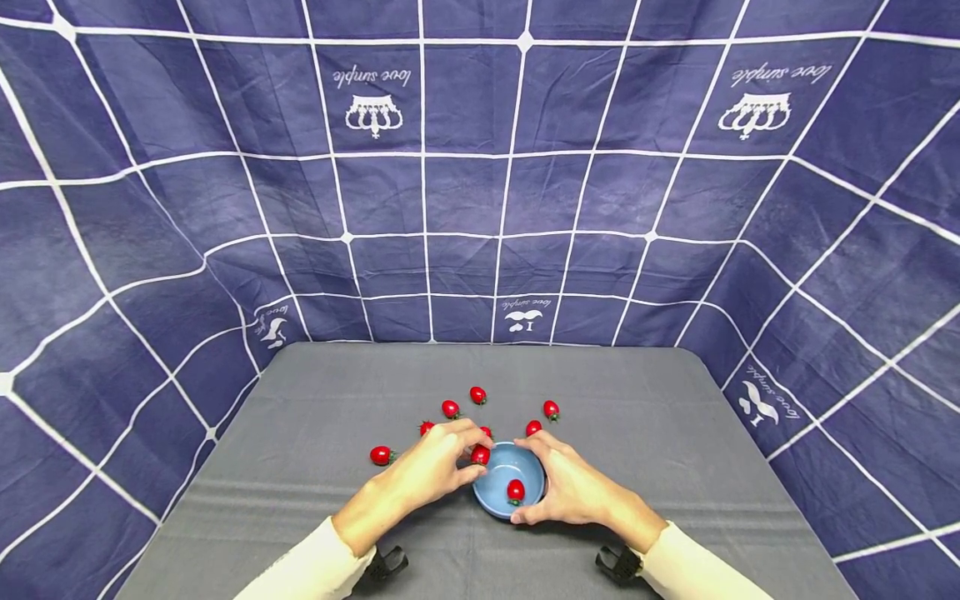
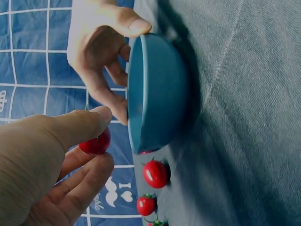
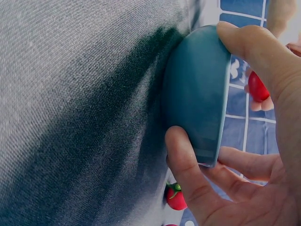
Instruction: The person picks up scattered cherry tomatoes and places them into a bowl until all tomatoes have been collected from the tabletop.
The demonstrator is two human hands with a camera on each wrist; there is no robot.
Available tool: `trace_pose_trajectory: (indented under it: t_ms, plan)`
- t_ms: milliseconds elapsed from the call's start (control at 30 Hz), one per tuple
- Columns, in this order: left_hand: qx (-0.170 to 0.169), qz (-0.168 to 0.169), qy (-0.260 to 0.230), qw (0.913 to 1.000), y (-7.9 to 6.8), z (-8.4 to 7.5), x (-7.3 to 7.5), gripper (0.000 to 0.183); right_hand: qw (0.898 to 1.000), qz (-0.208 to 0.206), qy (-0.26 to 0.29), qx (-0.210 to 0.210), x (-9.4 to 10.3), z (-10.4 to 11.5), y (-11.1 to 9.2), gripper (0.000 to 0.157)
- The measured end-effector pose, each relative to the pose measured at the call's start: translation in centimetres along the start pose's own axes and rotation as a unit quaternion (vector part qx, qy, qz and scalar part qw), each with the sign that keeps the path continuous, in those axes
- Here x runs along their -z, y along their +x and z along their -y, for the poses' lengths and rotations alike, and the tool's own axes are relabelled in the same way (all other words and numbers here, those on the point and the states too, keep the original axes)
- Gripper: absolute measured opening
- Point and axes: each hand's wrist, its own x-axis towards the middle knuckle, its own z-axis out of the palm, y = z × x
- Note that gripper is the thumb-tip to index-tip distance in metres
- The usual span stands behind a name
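A small blue bowl (image 1: 498,503) stands on the grey cloth, with one cherry tomato (image 1: 516,490) inside it. My right hand (image 1: 572,483) grips the bowl from its right side, thumb at the near rim and fingers round the far side, as the right wrist view also shows. Between thumb and fingers, my left hand (image 1: 429,468) pinches another cherry tomato (image 2: 96,143) beside the bowl's left rim. Just behind the bowl lie a tomato (image 1: 533,427) near my right fingertips and one (image 1: 486,432) partly hidden by my left fingers.
More cherry tomatoes lie on the grey table (image 1: 315,392): one at far left (image 1: 381,455), one at back right (image 1: 551,409), and several behind my left hand, such as this tomato (image 1: 450,408). Blue checked cloth (image 1: 465,192) hangs behind and at both sides.
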Motion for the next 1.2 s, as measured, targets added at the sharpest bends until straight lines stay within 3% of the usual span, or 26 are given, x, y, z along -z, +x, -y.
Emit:
trace_pose_trajectory:
  t_ms: [233, 367, 567, 1200]
  plan:
    - [-0.014, 0.000, 0.024, 0.9996, 0.1, -0.4, -0.3, 0.031, 1.000, 0.005, -0.002, -0.008, -0.2, 0.0, 0.1, 0.105]
    - [0.008, 0.011, 0.041, 0.9991, 0.1, -0.6, -0.5, 0.034, 1.000, 0.004, -0.001, -0.010, -0.2, 0.0, 0.1, 0.105]
    - [0.035, 0.023, 0.069, 0.9968, 0.0, -0.7, -0.6, 0.053, 1.000, 0.005, 0.009, -0.010, -0.2, -0.2, 0.0, 0.105]
    - [0.068, -0.004, 0.067, 0.9954, -1.9, 1.0, 0.6, 0.064, 1.000, -0.009, 0.000, 0.000, -0.5, -0.1, 0.1, 0.105]
